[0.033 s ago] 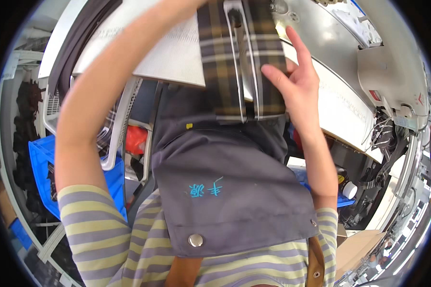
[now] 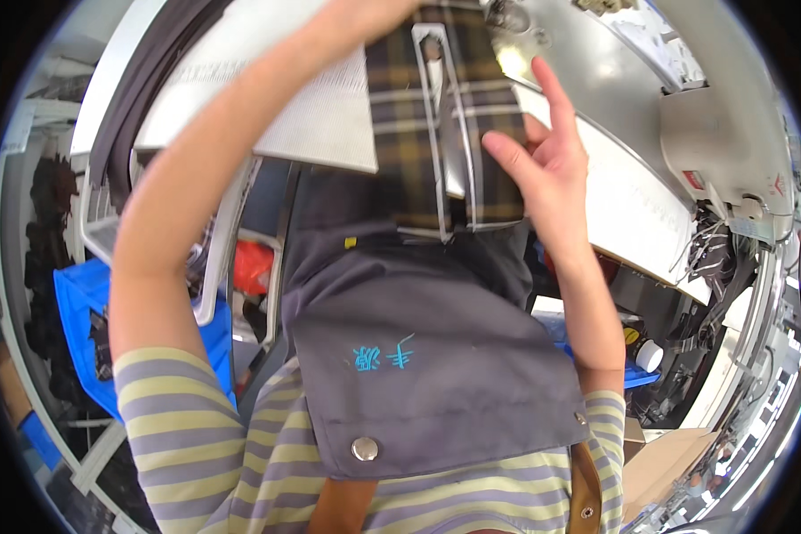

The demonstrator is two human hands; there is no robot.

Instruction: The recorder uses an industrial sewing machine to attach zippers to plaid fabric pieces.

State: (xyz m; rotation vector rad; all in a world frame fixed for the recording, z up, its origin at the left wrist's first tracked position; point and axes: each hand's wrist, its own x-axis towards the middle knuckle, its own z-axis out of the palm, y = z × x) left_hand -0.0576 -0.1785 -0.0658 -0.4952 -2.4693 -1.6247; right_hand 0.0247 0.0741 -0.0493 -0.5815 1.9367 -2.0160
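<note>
A dark plaid cloth (image 2: 400, 133) lies on a white worktable (image 2: 320, 116), with a long metal clamp frame (image 2: 442, 125) lying over it. My right hand (image 2: 543, 169) rests on the cloth's right edge, fingers apart and index finger stretched out, holding nothing. My left arm reaches up across the table. My left hand (image 2: 365, 18) is at the cloth's top edge and mostly cut off by the picture's rim, so its fingers are hidden. A grey apron (image 2: 436, 356) with blue stitching and a snap button hangs down from the table's edge over my striped shirt.
A grey-white sewing machine (image 2: 721, 133) stands on the table at the upper right, with cables below it. Under the table on the left are a blue crate (image 2: 80, 311) and a red item (image 2: 254, 267). A cardboard box (image 2: 676, 454) is at the lower right.
</note>
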